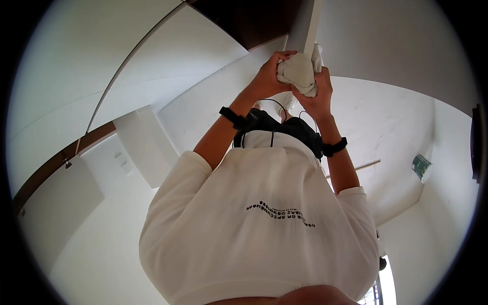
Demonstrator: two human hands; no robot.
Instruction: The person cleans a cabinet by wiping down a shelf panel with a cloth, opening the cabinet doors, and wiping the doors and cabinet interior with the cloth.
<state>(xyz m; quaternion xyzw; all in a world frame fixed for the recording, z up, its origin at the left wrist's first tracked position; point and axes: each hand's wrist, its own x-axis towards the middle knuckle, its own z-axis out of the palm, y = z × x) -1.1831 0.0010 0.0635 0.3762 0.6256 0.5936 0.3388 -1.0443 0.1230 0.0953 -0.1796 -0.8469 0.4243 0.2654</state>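
An off-white folded cloth (297, 71) is bunched between my two hands, at the end of a narrow pale panel edge (311, 33). My left hand (269, 76) grips the cloth from the left, with its fingers curled over the top. On the other side, my right hand (317, 94) closes round the cloth's lower right part, its thumb side near the panel. More pale cloth shows behind the edge, just above the right hand. Whether the cloth presses against the panel cannot be made out. Each wrist wears a black strap.
A large pale surface (386, 40) spreads at upper right, and a dark brown panel (244, 20) lies at the top. My feet stand on the white floor below. A green and white package (421, 166) and a thin stick (367, 165) lie to the right.
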